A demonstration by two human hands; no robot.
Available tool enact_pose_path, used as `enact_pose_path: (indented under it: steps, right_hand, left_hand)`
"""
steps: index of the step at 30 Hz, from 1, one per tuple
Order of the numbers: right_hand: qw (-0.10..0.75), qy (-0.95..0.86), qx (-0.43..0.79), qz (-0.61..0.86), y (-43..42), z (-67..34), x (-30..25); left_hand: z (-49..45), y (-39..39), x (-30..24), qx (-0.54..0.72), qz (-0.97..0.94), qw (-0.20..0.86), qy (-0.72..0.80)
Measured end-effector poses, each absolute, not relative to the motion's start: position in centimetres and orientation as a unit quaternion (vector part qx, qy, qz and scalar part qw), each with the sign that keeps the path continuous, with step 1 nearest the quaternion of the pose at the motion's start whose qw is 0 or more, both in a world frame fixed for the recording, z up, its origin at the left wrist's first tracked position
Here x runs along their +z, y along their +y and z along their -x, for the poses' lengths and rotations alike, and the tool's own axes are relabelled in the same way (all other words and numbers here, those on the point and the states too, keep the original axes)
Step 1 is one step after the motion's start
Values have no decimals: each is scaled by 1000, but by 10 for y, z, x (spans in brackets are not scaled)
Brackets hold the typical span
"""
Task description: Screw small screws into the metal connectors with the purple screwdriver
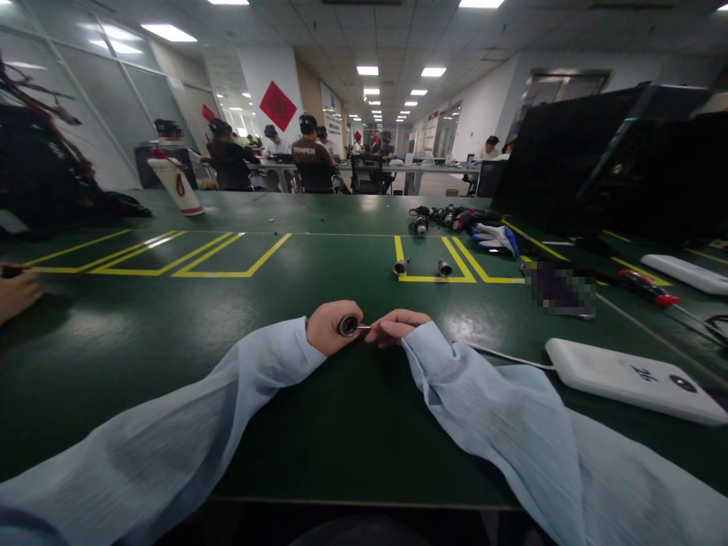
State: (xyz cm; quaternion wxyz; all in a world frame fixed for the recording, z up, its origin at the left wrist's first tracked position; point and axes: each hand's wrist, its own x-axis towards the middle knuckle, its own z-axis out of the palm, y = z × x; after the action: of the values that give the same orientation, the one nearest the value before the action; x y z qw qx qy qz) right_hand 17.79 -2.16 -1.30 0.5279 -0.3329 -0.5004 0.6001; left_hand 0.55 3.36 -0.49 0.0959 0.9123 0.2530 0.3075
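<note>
My left hand [330, 326] is closed around a round metal connector [348, 325], its dark open end facing me. From the connector's right side a thin metal rod [363, 327] runs to the fingertips of my right hand [396, 327]. Those fingers are pinched on the rod; whether it is a slim tool or a pin is too small to tell. Both hands are just above the green table [273, 447]. Farther off, two similar metal connectors, a left one [401, 267] and a right one [444, 268], lie at the yellow tape lines.
At right are a white power bank [631, 379] with a cable, a red-and-black screwdriver [648, 287] and blue-white gloves [494, 239]. Several dark metal parts [421, 225] lie behind. A white bottle-like container [177, 184] stands far left. Another person's hand [17, 292] shows at the left edge.
</note>
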Motion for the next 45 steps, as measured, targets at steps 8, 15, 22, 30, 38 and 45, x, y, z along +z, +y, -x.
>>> enact_pose_path:
  steps: [8, 15, 22, 30, 38, 45]
  right_hand:
    - [527, -504, 602, 325, -21, -175, -15]
    - [542, -562, 512, 358, -26, -174, -13]
    - [549, -607, 444, 365, -27, -170, -17]
    - [555, -725, 213, 349, -31, -164, -21]
    - [569, -737, 167, 325, -27, -163, -25]
    - [568, -728, 195, 331, -31, -164, -20]
  left_hand:
    - [-6, 32, -3, 328, -897, 142, 259]
    - [-5, 35, -7, 327, -901, 106, 266]
    - [-5, 35, -6, 317, -902, 103, 275]
    - [-6, 35, -5, 328, -898, 106, 275]
    - [-6, 34, -4, 342, -895, 135, 254]
    - [-6, 33, -3, 347, -892, 158, 244]
